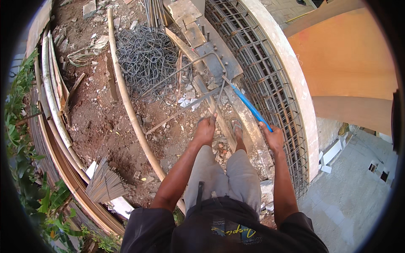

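My left hand (205, 130) is closed around one end of a thin steel rod (217, 102). From there the rod runs up to a dark bending plate with upright pegs (216, 68), turns two corners and slants back down to the left. My right hand (273, 135) grips the lower end of a blue bending bar (249, 104). The bar's far tip meets the rod beside the pegs; how the two engage is too small to tell. The plate sits on a worn wooden beam (231, 63).
Left of the plate lies a tangled heap of bent steel stirrups (147, 59). A long rebar cage (270, 80) runs along the right, beside a pale curved wall edge (295, 76). A bamboo pole (126, 92) crosses the rubble-strewn soil. Thin rods (107, 183) lie bundled at lower left.
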Demonstrator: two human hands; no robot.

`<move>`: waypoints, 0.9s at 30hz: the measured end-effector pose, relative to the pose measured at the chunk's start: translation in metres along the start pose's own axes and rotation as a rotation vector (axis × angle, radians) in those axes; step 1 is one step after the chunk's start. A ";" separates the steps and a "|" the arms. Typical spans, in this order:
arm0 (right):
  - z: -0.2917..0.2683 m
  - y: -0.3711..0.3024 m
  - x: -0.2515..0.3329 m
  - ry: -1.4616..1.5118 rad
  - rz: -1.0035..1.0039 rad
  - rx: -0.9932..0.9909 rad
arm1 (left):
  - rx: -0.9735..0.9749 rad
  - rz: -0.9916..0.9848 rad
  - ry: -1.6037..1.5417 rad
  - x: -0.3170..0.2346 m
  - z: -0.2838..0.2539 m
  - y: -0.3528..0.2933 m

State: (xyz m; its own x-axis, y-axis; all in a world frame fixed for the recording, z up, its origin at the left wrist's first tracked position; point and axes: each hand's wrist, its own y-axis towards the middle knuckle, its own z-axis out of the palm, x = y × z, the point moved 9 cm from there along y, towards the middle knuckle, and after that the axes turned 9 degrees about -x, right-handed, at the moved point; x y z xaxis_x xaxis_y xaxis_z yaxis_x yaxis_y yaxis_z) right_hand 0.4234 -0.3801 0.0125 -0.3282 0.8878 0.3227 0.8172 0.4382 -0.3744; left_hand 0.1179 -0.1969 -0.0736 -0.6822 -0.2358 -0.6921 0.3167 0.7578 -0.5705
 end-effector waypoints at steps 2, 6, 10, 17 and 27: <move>-0.016 -0.016 0.006 -0.098 -0.082 0.027 | -0.047 -0.088 0.013 -0.007 0.000 -0.016; -0.029 -0.001 0.013 -0.192 -0.130 0.030 | -0.023 -0.173 -0.049 -0.006 -0.001 -0.011; -0.036 -0.003 0.023 -0.153 -0.130 0.114 | -0.132 -0.152 -0.062 -0.004 -0.004 -0.016; -0.009 -0.016 0.003 0.056 -0.128 0.202 | -0.329 -0.164 0.024 -0.004 -0.003 -0.020; 0.037 -0.003 -0.026 0.448 -0.042 0.953 | -0.538 -0.208 0.050 -0.006 -0.008 -0.028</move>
State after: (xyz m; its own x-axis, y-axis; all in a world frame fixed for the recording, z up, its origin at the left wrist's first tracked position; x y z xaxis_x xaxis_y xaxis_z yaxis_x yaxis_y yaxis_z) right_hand 0.4119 -0.3998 -0.0269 0.0160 0.8211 0.5705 0.0354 0.5698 -0.8210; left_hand 0.1078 -0.2123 -0.0505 -0.7288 -0.3935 -0.5603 -0.1976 0.9044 -0.3782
